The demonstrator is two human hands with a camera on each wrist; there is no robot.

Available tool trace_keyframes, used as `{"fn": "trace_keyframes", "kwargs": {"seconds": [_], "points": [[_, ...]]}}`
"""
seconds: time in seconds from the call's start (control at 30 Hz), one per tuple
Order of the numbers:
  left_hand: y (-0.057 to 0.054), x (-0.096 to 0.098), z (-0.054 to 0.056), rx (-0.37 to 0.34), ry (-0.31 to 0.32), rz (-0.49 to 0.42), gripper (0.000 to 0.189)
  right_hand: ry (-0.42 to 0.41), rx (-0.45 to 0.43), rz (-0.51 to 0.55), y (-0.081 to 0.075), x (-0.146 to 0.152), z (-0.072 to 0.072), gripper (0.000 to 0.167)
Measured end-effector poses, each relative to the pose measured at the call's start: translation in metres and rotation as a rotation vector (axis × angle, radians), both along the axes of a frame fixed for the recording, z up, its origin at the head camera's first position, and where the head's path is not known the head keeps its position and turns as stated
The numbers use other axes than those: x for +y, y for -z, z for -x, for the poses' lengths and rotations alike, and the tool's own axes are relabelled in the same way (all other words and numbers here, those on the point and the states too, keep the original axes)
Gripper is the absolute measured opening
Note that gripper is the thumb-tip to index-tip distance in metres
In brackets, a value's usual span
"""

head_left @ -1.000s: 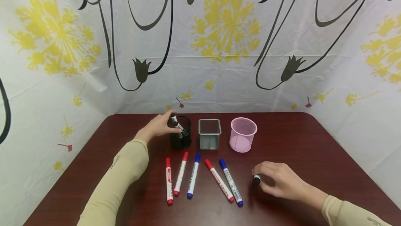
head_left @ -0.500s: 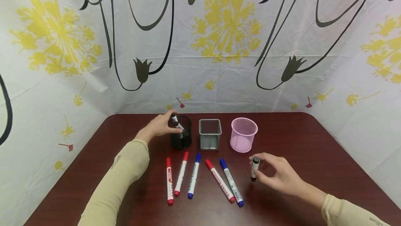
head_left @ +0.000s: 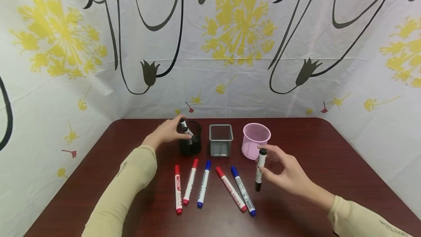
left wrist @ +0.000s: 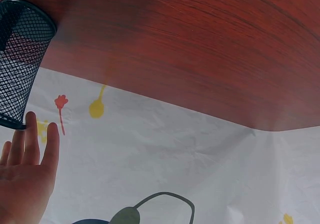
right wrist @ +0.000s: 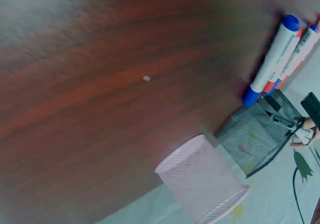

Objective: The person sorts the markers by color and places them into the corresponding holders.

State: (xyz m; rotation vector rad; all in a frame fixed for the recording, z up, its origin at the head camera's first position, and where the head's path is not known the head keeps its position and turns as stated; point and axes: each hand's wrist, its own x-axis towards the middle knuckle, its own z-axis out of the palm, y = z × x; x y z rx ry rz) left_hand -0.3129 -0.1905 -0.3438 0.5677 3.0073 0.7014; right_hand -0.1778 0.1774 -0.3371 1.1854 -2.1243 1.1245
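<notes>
My left hand (head_left: 167, 132) is at the left rim of a black mesh pen cup (head_left: 190, 147), thumb across the front of the rim. In the left wrist view its fingers (left wrist: 31, 136) look straight, with the cup's rim (left wrist: 50, 21) beside them. Two black-capped markers (head_left: 189, 132) lean in that cup. My right hand (head_left: 287, 169) pinches a black marker (head_left: 260, 169) between thumb and fingers. That marker is nearly upright above the table, in front of the pink mesh cup (head_left: 251, 145). Only its black end (right wrist: 311, 104) seems to show in the right wrist view.
A grey square mesh holder (head_left: 220, 148) stands between the two round cups. Across the dark wooden table (head_left: 148, 207) lie red markers (head_left: 178, 189) and blue markers (head_left: 243, 191), several in all. A patterned white cloth (head_left: 184, 47) rises behind the table.
My right hand has raised the black marker from low near the table and shifted it leftward and toward the cups, turning it nearly upright. My left hand stays at the black cup.
</notes>
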Motion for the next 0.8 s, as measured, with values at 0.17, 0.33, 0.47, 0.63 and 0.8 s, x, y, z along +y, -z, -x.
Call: {"fn": "trace_keyframes", "kwargs": {"seconds": [0.17,0.33,0.47,0.63,0.8], "points": [[-0.001,-0.001,0.0,-0.008,0.002,0.0,0.081,-0.006,-0.013,0.011,-0.024,-0.016,-0.005,0.057],[-0.001,-0.002,0.001,-0.009,0.001,0.004,0.082,-0.005,0.004,0.036,-0.035,-0.03,-0.001,0.052],[-0.002,-0.002,0.001,-0.011,-0.004,0.009,0.082,0.013,-0.027,0.029,-0.042,-0.039,0.003,0.048],[-0.002,-0.001,0.001,-0.012,-0.004,0.006,0.082,-0.01,-0.048,0.063,-0.049,-0.052,0.011,0.047],[0.0,-0.001,0.002,-0.013,-0.003,0.01,0.083,-0.032,-0.043,0.076,-0.057,-0.066,0.018,0.046]]}}
